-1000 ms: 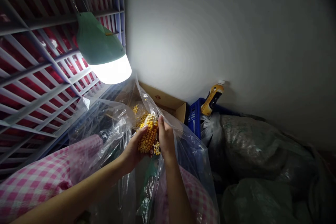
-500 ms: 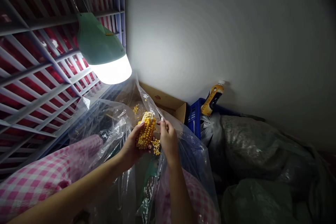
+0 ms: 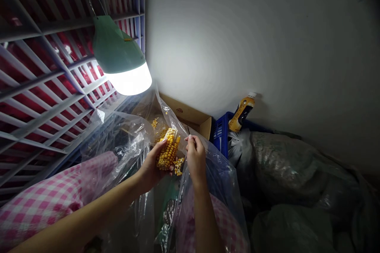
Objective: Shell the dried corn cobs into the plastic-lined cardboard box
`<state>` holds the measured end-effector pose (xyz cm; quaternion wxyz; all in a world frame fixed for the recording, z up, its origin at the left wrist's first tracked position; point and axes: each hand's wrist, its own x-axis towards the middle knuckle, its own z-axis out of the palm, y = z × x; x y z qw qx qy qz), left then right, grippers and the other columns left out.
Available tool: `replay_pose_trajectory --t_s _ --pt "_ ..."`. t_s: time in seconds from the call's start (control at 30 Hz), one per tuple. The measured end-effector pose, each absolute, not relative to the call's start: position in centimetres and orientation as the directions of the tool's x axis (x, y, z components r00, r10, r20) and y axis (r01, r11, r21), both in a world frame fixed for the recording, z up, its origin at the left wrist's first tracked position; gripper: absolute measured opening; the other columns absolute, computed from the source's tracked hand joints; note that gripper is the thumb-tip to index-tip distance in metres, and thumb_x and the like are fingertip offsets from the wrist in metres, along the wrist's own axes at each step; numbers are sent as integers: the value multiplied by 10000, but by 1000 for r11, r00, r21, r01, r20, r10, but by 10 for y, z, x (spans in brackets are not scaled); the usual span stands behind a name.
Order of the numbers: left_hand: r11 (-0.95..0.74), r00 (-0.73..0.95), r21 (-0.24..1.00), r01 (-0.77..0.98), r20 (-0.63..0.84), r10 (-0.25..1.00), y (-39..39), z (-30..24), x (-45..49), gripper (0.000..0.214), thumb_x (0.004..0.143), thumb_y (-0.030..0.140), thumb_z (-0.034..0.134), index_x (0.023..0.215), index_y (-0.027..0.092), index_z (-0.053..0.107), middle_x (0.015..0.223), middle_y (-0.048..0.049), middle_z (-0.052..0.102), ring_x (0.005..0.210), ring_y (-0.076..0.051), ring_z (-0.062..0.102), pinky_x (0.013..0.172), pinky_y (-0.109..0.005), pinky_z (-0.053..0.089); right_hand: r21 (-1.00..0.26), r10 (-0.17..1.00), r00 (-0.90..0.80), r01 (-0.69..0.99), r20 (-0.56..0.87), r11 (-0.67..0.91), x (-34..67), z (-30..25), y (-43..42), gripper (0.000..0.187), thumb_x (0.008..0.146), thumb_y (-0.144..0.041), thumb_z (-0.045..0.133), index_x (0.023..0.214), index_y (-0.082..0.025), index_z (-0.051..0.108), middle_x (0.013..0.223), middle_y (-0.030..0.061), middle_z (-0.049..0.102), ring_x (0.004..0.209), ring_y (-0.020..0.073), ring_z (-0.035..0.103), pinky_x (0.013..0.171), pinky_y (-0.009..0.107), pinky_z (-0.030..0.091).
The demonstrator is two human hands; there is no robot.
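Observation:
My left hand (image 3: 152, 165) is closed round an ear of corn (image 3: 168, 151), thumb on its near side, the cob tilted upright. Yellow kernels cover most of it, and a gap between rows shows along its upper right. Just right of the ear, my right hand (image 3: 196, 157) pinches a thin dark stick-like tool (image 3: 188, 131); its exact kind is too small to tell. The tool's tip is apart from the cob. Loose kernels (image 3: 178, 166) lie below, between my hands. A clear plastic bag (image 3: 218, 166) spreads open beneath and around both hands.
A lit green lamp (image 3: 118, 49) hangs at upper left before a slatted plastic crate (image 3: 44, 73). Behind the bag is a cardboard box (image 3: 192, 116). A blue crate (image 3: 220, 132), a yellow-labelled bottle (image 3: 242, 112) and full sacks (image 3: 291, 162) stand to the right along the wall.
My right hand has moved slightly right, away from the ear. The ear has turned a little in my left hand, bringing a gap between kernel rows into view.

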<state>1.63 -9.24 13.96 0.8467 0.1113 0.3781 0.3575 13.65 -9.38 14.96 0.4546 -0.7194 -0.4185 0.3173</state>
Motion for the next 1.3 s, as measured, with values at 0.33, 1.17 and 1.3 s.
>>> replay_pose_trajectory --t_s 0.33,1.17,1.3 --pt "657 496 439 -613 -433 753 -72 137 3 265 771 343 493 891 123 581 710 -58 638 503 -140 578 446 -246 475 -934 985 170 344 -34 -92 144 170 -109 273 766 -367 508 829 -161 677 753 14 649 705 146 565 643 227 415" --pt "650 479 567 -506 -442 758 -71 142 7 271 777 367 445 802 127 568 589 -32 593 380 -141 523 325 -238 391 -912 989 93 384 -113 -140 160 180 -115 309 763 -393 523 651 -133 646 580 -9 551 578 104 470 557 198 346" --pt "691 523 577 -436 -463 716 -71 141 5 307 772 400 457 773 115 572 547 -38 573 354 -133 498 300 -226 351 -924 988 59 351 -141 -153 161 180 -116 310 753 -398 531 645 -131 645 582 -4 560 577 106 483 538 190 347"
